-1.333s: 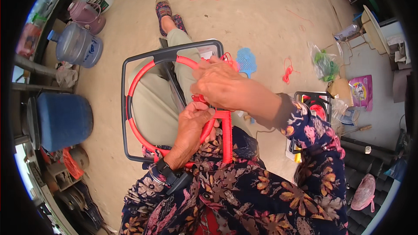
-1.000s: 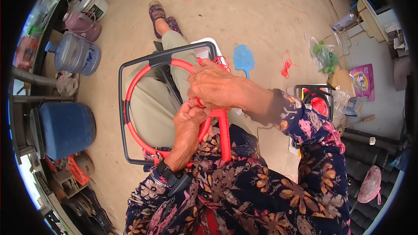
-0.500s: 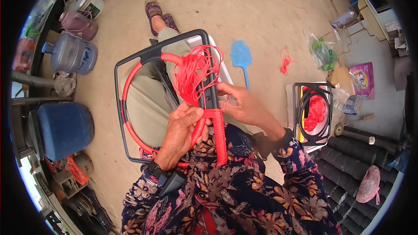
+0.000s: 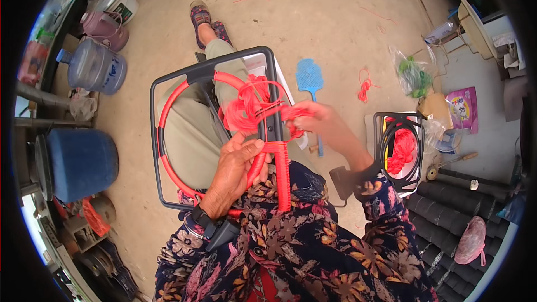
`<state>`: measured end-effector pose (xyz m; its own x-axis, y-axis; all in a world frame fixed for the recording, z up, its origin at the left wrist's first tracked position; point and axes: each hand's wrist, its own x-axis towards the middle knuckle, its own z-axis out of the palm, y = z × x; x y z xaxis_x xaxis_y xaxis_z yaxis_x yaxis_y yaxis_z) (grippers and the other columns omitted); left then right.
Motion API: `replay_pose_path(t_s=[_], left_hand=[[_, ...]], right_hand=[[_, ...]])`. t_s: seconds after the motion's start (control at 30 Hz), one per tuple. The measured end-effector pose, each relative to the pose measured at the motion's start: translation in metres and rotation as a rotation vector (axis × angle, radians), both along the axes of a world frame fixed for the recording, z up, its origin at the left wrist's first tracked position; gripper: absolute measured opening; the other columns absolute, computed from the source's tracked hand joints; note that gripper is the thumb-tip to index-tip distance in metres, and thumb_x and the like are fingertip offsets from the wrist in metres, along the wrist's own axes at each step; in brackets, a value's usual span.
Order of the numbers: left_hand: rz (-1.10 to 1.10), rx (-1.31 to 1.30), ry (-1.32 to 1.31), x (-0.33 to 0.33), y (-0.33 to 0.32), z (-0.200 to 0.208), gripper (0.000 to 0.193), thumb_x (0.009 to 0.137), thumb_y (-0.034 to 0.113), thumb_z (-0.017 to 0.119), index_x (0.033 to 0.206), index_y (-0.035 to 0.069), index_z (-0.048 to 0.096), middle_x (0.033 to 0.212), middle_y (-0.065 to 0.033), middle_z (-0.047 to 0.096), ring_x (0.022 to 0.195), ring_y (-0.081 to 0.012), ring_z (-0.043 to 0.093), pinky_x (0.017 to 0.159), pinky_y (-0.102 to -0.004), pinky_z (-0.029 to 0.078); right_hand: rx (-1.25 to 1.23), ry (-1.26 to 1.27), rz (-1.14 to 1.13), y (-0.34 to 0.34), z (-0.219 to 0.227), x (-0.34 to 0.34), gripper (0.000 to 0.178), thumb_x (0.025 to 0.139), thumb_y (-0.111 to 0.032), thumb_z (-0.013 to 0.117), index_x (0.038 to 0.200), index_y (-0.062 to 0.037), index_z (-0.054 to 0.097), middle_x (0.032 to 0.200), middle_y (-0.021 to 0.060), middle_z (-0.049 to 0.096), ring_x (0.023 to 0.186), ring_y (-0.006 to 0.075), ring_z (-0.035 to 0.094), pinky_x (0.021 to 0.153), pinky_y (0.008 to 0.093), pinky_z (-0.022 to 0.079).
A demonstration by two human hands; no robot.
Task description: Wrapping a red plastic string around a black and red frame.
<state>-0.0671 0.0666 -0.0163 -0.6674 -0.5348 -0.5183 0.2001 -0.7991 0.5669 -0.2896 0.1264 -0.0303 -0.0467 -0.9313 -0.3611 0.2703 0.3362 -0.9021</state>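
A dark grey rectangular frame [image 4: 155, 159] with a round inner ring lies across my lap. Red cord is wound round most of the ring [image 4: 166, 168] and along part of the right side bar [image 4: 283, 182]. My left hand [image 4: 235, 159] is closed on the frame where ring and side bar meet, its thumb pressing beside the wound cord. A loose bundle of red cord [image 4: 249, 103] hangs through the frame and over the side bar. To the right of that bar, my right hand [image 4: 313, 116] is closed round part of the bundle, slightly blurred.
A blue fly swatter [image 4: 309, 75] lies ahead on the floor. At right, a similar black frame [image 4: 419, 151] rests on a white container with red cord. Dark rolls [image 4: 447, 207] are stacked at lower right. A blue barrel [image 4: 84, 162] and a water jug [image 4: 98, 67] stand at left.
My right hand has gone from beside the side bar to gripping the cord bundle. Part of the bundle is drawn rightward across the bar. My left hand keeps its hold.
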Motion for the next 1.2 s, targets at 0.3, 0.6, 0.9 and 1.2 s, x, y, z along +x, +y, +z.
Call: replay_pose_path(t_s=[0.3, 0.6, 0.9, 1.2], left_hand=[[-0.036, 0.049, 0.035, 0.004, -0.001, -0.008, 0.014, 0.093, 0.010, 0.054, 0.101, 0.000, 0.049, 0.071, -0.0146, 0.061, 0.042, -0.0213, 0.055, 0.033, -0.0274, 0.039], [-0.043, 0.026, 0.010, 0.003, 0.002, -0.005, 0.014, 0.093, 0.012, 0.055, 0.094, -0.001, 0.052, 0.070, -0.0142, 0.061, 0.041, -0.0203, 0.055, 0.033, -0.0271, 0.038], [-0.035, 0.051, 0.084, 0.007, 0.000, -0.006, 0.014, 0.094, 0.013, 0.053, 0.096, -0.001, 0.052, 0.069, -0.0137, 0.060, 0.041, -0.0193, 0.054, 0.033, -0.0271, 0.038], [-0.028, 0.031, 0.047, 0.003, -0.001, 0.002, 0.023, 0.094, 0.010, 0.051, 0.114, -0.001, 0.050, 0.071, -0.0135, 0.060, 0.043, -0.0189, 0.055, 0.036, -0.0283, 0.042]], right_hand=[[-0.236, 0.260, -0.257, 0.029, 0.056, -0.009, 0.015, 0.084, -0.012, 0.063, 0.088, 0.0017, 0.063, 0.119, 0.0128, 0.056, 0.101, 0.0152, 0.057, 0.088, 0.0299, 0.046], [-0.571, -0.573, -0.634, 0.011, 0.088, -0.015, 0.020, 0.090, -0.023, 0.054, 0.084, -0.0037, 0.058, 0.113, 0.0145, 0.062, 0.107, 0.0254, 0.058, 0.099, 0.0393, 0.041], [-0.100, -0.227, -0.616, 0.122, 0.066, -0.085, 0.019, 0.088, -0.012, 0.060, 0.102, -0.0039, 0.051, 0.062, -0.0040, 0.040, 0.046, 0.0051, 0.036, 0.037, 0.0196, 0.029], [0.176, -0.202, -0.749, 0.151, -0.024, -0.067, 0.012, 0.083, -0.002, 0.060, 0.082, -0.0101, 0.051, 0.060, -0.0064, 0.037, 0.045, 0.0046, 0.033, 0.040, 0.0218, 0.029]])
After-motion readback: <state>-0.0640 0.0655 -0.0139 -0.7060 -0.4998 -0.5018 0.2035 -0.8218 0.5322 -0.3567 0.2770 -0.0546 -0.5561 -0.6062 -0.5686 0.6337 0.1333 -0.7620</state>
